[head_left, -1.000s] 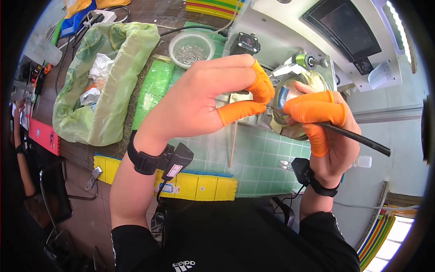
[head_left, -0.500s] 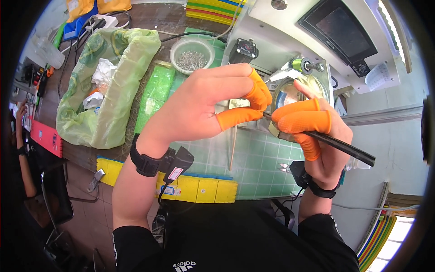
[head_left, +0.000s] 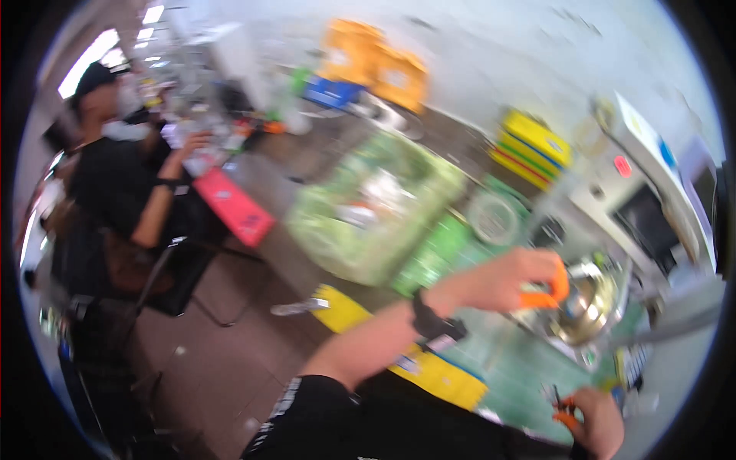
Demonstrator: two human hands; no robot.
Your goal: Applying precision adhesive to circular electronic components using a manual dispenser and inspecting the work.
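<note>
Orange finger covers (head_left: pixel 538 300) are worn, presumably for grip. At nine o'clock from the shiny round metal part (head_left: pixel 590 310), thumb and forefinger of the left hand (head_left: pixel 510 280) are curved inward; whether anything is pinched cannot be told. At six o'clock, a small dark thing (head_left: pixel 563 402) is met by the right hand (head_left: pixel 600 423), fingers bent, grip too blurred to judge.

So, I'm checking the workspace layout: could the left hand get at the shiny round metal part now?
Probably yes: the left hand appears close beside the metal part, with nothing visible between them.
</note>
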